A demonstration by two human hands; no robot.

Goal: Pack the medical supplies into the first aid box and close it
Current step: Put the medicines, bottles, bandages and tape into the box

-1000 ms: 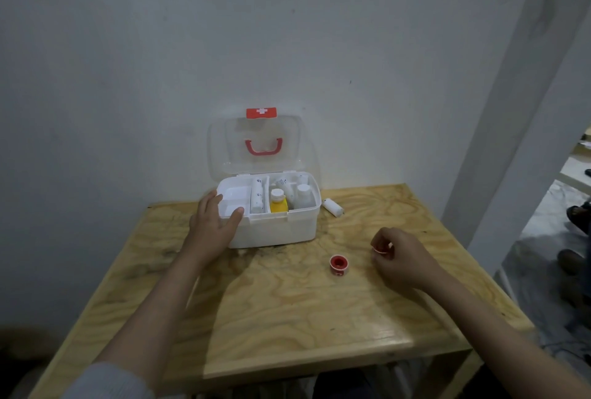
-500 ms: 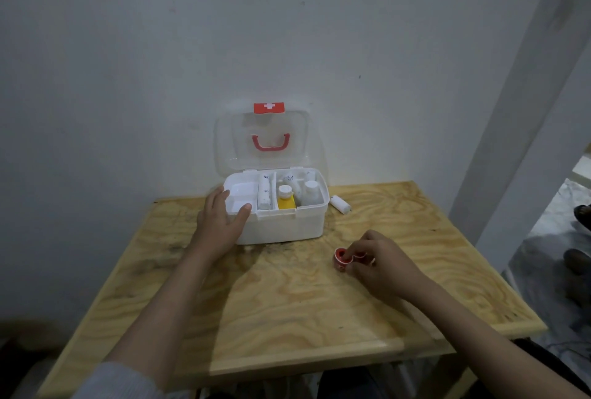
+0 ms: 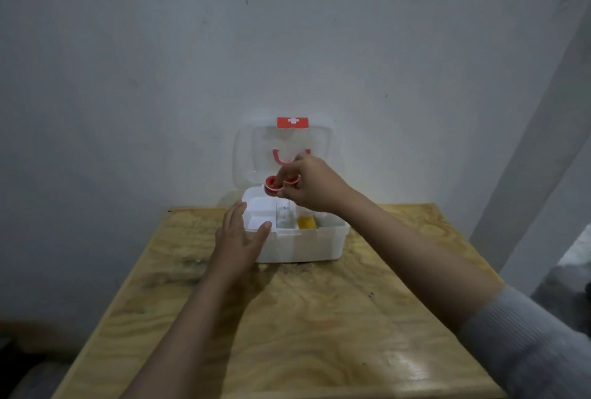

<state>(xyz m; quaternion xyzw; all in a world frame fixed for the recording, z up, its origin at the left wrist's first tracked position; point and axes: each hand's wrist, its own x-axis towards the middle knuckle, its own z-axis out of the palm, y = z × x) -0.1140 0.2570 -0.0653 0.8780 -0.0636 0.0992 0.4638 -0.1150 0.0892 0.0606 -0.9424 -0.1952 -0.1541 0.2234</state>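
The white first aid box stands open at the back of the wooden table, its clear lid upright with a red latch and red handle. My right hand hovers over the box's left compartments, holding two red tape rolls between its fingers. My left hand rests against the box's front left corner, thumb on the rim, fingers apart. Inside the box a yellow bottle and a white roll show; my right hand hides the right compartments.
The wooden table reaches to a grey wall behind the box. A white pillar rises at the right, with floor beyond it. The small white roll beside the box is hidden by my right forearm.
My right hand picked the second red tape roll off the table and rose up and left over the open box with both rolls. The left hand stayed at the box's corner.
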